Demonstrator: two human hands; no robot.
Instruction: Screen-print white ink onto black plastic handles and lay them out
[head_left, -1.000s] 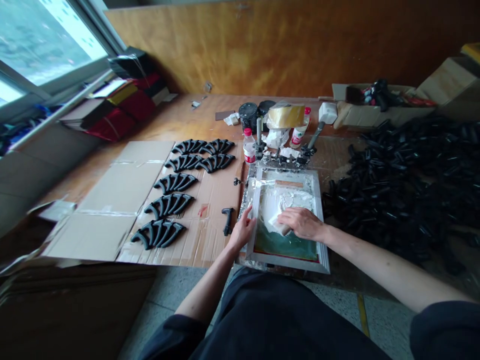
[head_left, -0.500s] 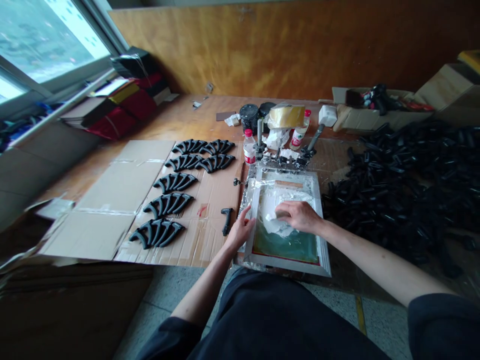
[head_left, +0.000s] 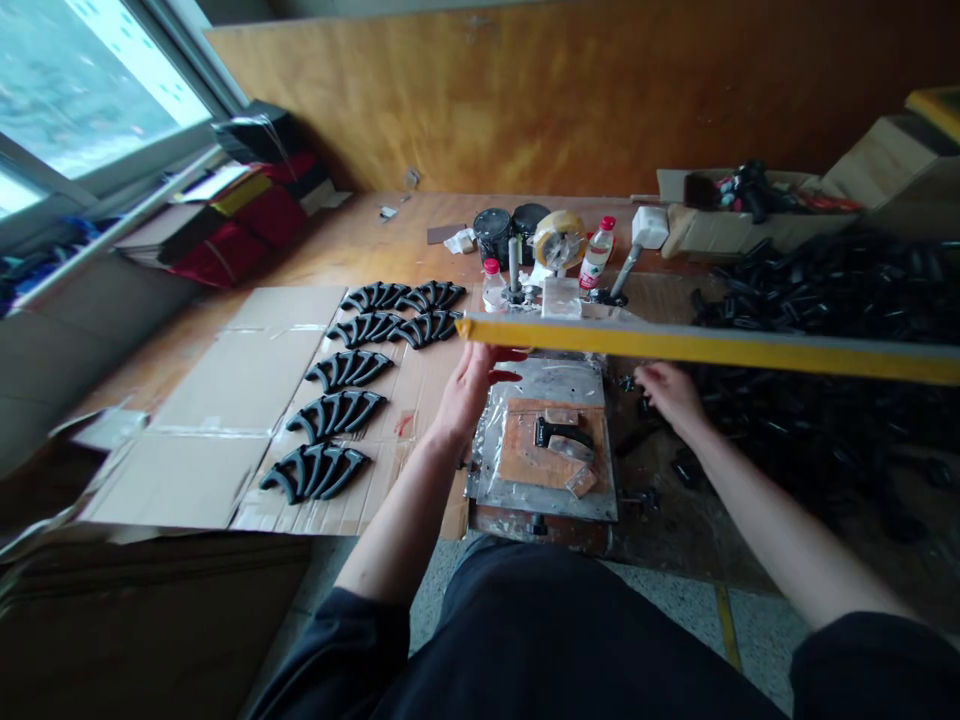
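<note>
My left hand (head_left: 469, 392) is just below the left end of the raised screen frame (head_left: 675, 346), its fingers stretched apart. Whether it touches the frame is unclear. The frame appears edge-on as a long yellow and grey bar. Beneath it, a black curved handle (head_left: 568, 434) lies on a wooden jig block (head_left: 517, 460) fixed to a metal base plate (head_left: 491, 490). To the right of the plate my right hand (head_left: 671, 398) has its fingers curled together beside the pile of black handles (head_left: 810, 430); anything between them is hidden.
Rows of black handles (head_left: 322, 470) lie fanned out on the cardboard sheet (head_left: 217, 430) to the left. Behind the plate stand clamp posts, a roll of tape (head_left: 559, 240), bottles with red caps (head_left: 598, 253) and dark tubs (head_left: 493, 235). An opened carton (head_left: 720, 235) is at the back right.
The screen frame has swung up off the base, uncovering the jig and handle. My right hand has left the white ink and moved right. The single handle beside my left hand is gone from the cardboard.
</note>
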